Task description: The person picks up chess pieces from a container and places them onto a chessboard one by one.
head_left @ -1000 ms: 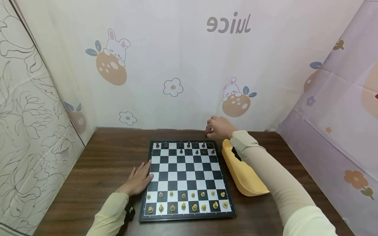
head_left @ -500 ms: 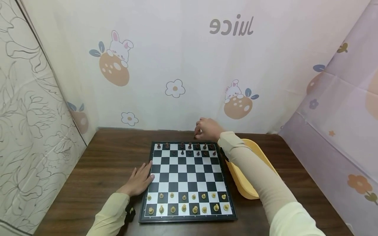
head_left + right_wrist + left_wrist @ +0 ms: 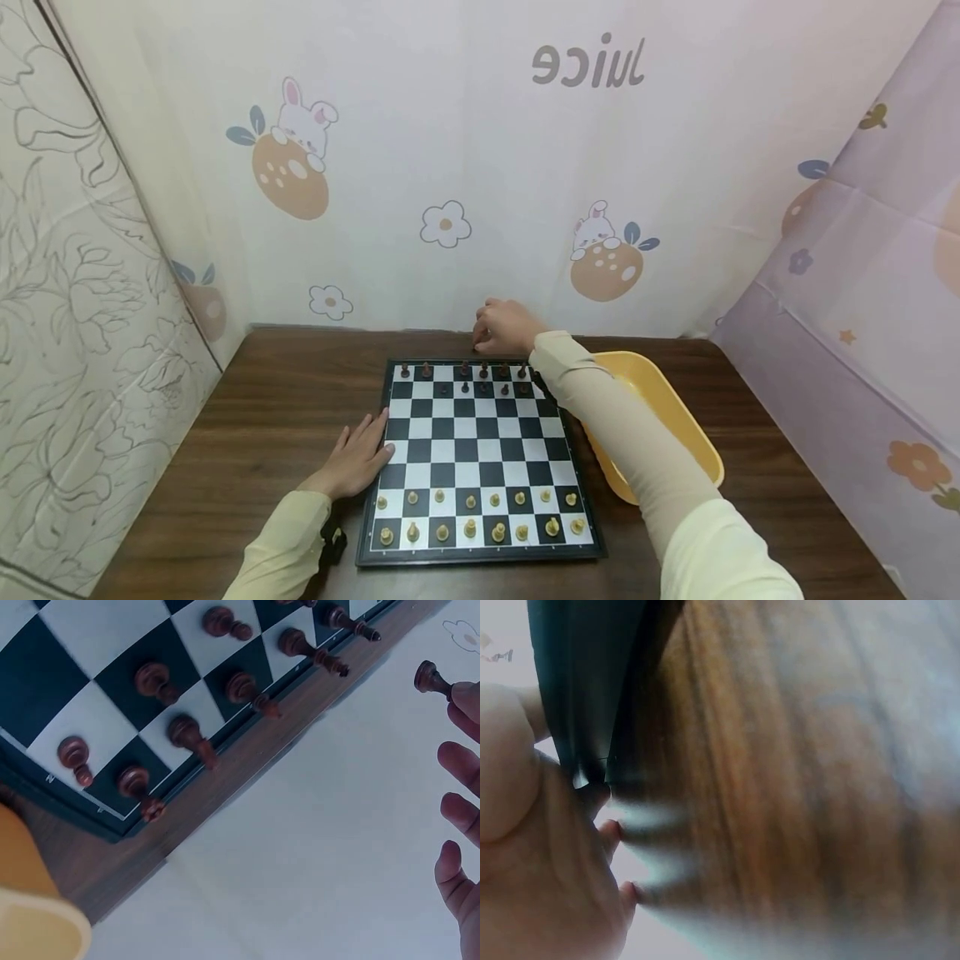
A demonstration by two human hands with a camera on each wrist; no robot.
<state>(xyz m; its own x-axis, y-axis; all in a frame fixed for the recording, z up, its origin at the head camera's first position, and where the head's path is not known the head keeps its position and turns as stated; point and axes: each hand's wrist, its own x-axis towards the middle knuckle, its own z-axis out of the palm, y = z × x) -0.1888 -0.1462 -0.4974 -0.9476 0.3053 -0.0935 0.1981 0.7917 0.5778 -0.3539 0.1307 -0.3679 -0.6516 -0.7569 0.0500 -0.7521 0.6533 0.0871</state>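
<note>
A black-and-white chessboard (image 3: 465,437) lies on the wooden table. Along its left edge rests my left hand (image 3: 351,460), fingers extended and the thumb on the edge squares; the left wrist view shows its palm against the board's side. My right hand (image 3: 506,327) is above the board's far edge, pinching a brown chess piece (image 3: 431,678) between thumb and index finger. The piece's top is hidden by the fingers. Brown chessmen (image 3: 483,371) stand in two rows on the far side, with gaps toward the left. Yellow chessmen (image 3: 470,527) fill the two near rows.
A yellow plastic tub (image 3: 678,408) stands right of the board, partly behind my right forearm. A printed curtain (image 3: 450,150) hangs at the table's far edge, with further patterned cloth on both sides. Brown tabletop (image 3: 247,425) shows left of the board.
My right hand has moved left along the board's far edge with the brown chess piece, away from the tub. More of the tub's inside shows. My left hand stays put.
</note>
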